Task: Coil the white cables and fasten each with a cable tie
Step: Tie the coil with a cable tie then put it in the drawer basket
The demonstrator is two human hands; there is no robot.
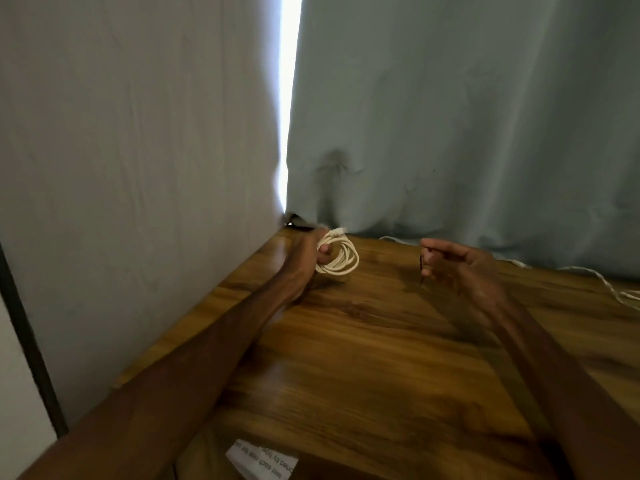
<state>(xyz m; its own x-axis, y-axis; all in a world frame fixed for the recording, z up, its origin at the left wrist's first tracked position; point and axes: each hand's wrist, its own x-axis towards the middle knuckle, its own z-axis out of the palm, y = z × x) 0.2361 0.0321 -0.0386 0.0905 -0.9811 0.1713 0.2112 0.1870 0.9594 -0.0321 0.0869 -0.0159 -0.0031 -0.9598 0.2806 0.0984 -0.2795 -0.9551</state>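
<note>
The left hand [304, 261] grips one coiled white cable [343, 258]. The right hand [460, 268] pinches one thin dark tie [421, 269]. A second, loose cable [628, 294] lies on the tabletop [363, 341].

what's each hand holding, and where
Left hand grips the white cable coil by its left side; right hand pinches a thin dark strip, likely the tie, near its top.

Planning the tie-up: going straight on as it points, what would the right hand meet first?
The right hand would probably meet the cable coil in the left hand first; depth is unclear.
</note>
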